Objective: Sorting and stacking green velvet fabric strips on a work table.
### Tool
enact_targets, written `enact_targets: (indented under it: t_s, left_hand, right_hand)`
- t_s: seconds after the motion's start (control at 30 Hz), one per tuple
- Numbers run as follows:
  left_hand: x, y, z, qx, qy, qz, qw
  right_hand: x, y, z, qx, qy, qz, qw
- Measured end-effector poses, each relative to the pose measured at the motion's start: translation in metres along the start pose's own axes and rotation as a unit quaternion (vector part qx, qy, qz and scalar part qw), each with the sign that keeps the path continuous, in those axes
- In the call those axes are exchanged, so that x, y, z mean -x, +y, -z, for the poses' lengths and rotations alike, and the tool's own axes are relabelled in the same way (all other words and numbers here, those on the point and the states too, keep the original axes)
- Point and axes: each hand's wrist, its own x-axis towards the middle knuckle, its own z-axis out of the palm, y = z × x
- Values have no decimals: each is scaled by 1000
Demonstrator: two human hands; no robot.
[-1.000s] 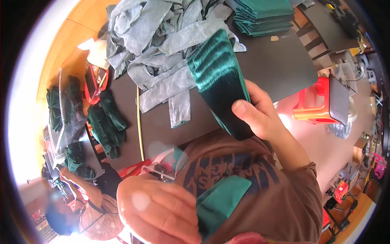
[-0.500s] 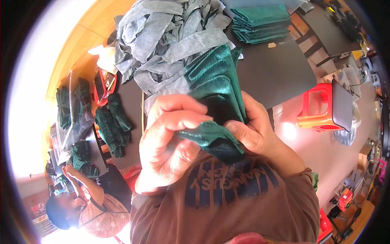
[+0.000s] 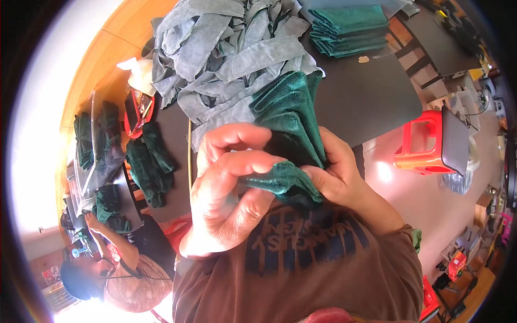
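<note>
A folded bundle of dark green velvet cloth (image 3: 293, 116) is held up in front of my chest, its layers fanned at the far end. My right hand (image 3: 338, 175) grips the bundle from the right side, thumb on the near face and fingers behind it. Between the thumb and fingers of my left hand (image 3: 229, 188) is the near end of the same cloth, which bends toward me as a flap (image 3: 285, 180). The other left fingers are curled and raised. Just beyond the bundle lies a large heap of grey fabric strips (image 3: 237, 54).
A stack of folded green cloth (image 3: 350, 29) lies on the dark table (image 3: 366, 89) at the far right. Left are a red basket (image 3: 141, 114) and green cloth pieces (image 3: 149, 167). A red stool (image 3: 425, 142) stands right. Another person (image 3: 126, 274) works at lower left.
The bundle's far end has dropped slightly toward me. My left fingers have shifted a little along the near flap, and less of its dark end hangs down. Both hands keep hold.
</note>
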Motion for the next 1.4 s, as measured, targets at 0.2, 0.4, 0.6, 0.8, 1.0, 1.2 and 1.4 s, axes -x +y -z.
enact_targets:
  t_s: [0.2, 0.4, 0.6, 0.8, 1.0, 1.2, 1.4]
  left_hand:
    - [-1, -15, -3, -14, 20, -17, 1000]
    - [1, -14, -2, -87, 14, -2, 996]
    - [-1, -13, 2, -114, -4, 27, 993]
    - [0, -13, 8, -99, -43, 60, 992]
    - [1, -25, 3, -36, -37, 101, 994]
    - [-9, -31, 13, -43, -71, 91, 992]
    - [-4, -41, 14, 13, -16, 99, 995]
  right_hand:
    - [6, 2, -4, 5, 0, -17, 1000]
    - [5, 4, -2, 42, -7, -6, 999]
    - [8, 5, -6, 18, 4, -25, 1000]
    - [12, 10, 0, 77, -53, -42, 995]
    - [18, 16, -1, 50, -37, -61, 996]
    - [12, 14, 1, 12, -48, -118, 992]
    - [5, 16, -2, -41, -54, -141, 988]
